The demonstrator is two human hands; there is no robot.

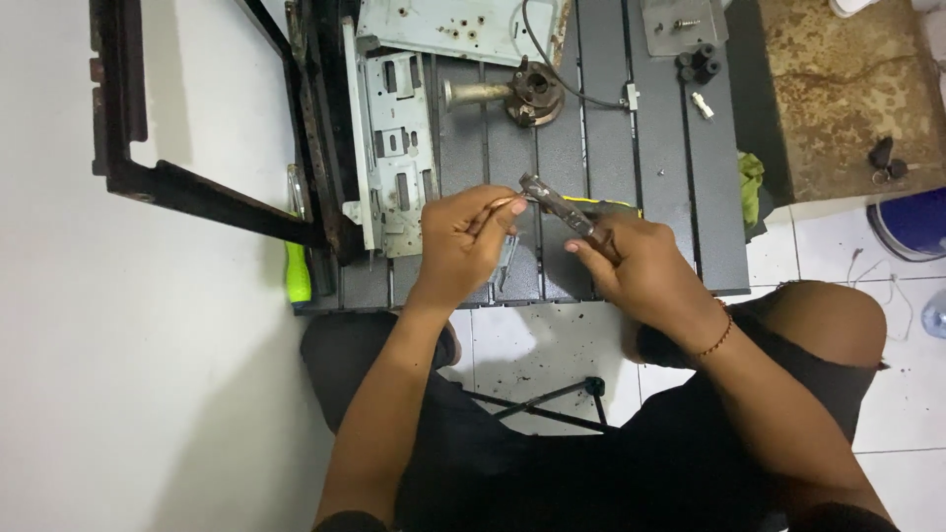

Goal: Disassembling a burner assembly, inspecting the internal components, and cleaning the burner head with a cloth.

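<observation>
Dark slatted work table point(591, 148) fills upper middle of view; grey perforated metal bracket point(394, 148) lies at its left part, rusty flanged shaft point(512, 94) beyond hands. Green-handled screwdriver point(297, 266) at table's left edge. Left hand point(463, 241) curled closed, fingertips pinching thin copper-coloured piece point(503, 204) above table's near edge. Right hand point(641, 271) wrapped around pliers point(560, 205) handles; pliers angle up-left, tip meeting copper piece just beside left fingertips, between both hands.
</observation>
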